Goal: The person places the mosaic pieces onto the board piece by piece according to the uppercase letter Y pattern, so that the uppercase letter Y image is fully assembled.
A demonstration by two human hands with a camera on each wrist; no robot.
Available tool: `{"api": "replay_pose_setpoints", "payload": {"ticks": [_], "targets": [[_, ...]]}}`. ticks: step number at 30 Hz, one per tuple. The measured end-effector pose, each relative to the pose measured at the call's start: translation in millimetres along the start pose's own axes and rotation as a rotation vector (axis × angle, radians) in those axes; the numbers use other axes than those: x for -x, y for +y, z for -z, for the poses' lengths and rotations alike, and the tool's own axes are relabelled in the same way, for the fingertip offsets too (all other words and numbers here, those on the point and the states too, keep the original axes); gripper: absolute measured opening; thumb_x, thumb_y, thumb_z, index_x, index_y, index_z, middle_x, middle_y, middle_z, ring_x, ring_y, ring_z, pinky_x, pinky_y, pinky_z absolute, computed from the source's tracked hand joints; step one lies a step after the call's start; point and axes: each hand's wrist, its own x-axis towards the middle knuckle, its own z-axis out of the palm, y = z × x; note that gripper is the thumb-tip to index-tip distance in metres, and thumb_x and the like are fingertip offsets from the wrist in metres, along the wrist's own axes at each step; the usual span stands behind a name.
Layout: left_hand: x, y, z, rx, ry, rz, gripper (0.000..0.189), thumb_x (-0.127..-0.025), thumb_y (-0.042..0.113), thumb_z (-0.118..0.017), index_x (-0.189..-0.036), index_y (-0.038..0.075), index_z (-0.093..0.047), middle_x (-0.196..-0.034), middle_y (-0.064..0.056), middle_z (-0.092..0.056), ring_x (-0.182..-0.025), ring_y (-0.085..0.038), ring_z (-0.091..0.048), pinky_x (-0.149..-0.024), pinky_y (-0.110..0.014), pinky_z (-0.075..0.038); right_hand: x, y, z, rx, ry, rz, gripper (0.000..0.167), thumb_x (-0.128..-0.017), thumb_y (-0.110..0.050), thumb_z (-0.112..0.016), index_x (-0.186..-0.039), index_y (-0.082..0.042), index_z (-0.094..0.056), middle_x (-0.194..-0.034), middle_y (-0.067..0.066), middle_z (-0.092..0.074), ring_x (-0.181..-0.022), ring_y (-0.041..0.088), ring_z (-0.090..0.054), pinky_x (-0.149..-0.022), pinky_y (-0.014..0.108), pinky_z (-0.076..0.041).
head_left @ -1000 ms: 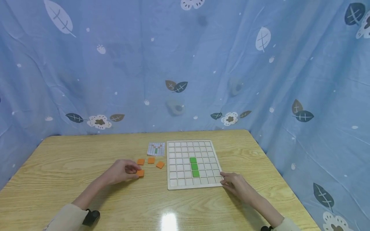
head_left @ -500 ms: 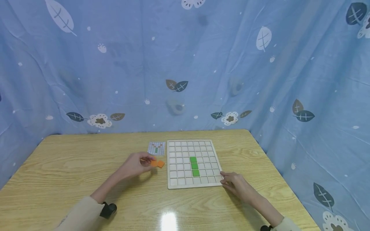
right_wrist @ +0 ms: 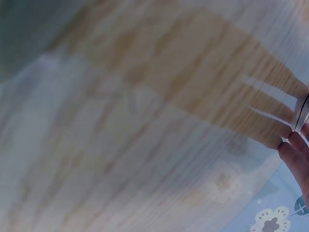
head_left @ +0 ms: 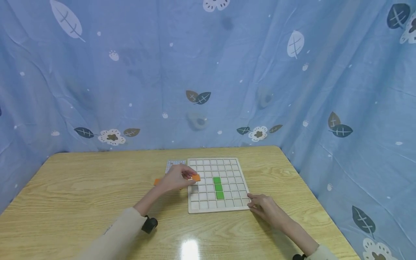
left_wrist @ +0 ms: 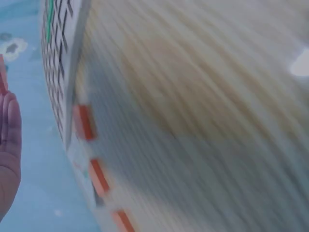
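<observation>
My left hand pinches a square orange tile above the left part of a white grid board. In the left wrist view, that orange tile shows at the left edge by the fingers. Three green tiles sit in one column of the board. My right hand grips the board's front right corner between thumb and fingers; in the right wrist view the fingertips meet the board's edge. Three loose orange tiles lie left of the board, mostly hidden by my left hand in the head view.
A small printed pattern card lies beside the board's back left corner, partly covered by my left hand. The wooden table extends around the board. A blue patterned curtain hangs behind the table and along its right side.
The left hand has taken the nearest orange tile from the table and carried it right, past the other tiles, to above the board. The right hand stays at the board's corner.
</observation>
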Motion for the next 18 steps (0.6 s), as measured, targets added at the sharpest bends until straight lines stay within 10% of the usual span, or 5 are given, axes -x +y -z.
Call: {"api": "replay_pose_setpoints", "payload": {"ticks": [18], "targets": [[-66.1, 28.4, -39.6, 0.002, -0.015, 0.165, 0.018, -0.083, 0.013, -0.073, -0.1, 0.007, -0.074, -0.093, -0.003, -0.068, -0.084, -0.015, -0.062, -0.073, -0.028, -0.053, -0.8, -2.8, 2.2, -0.015, -0.021, -0.016, 0.01, -0.077, 0.004, -0.074, -0.084, -0.003, -0.073, -0.11, 0.028, -0.064, -0.092, 0.037, -0.067, -0.077, 0.039, -0.056]]}}
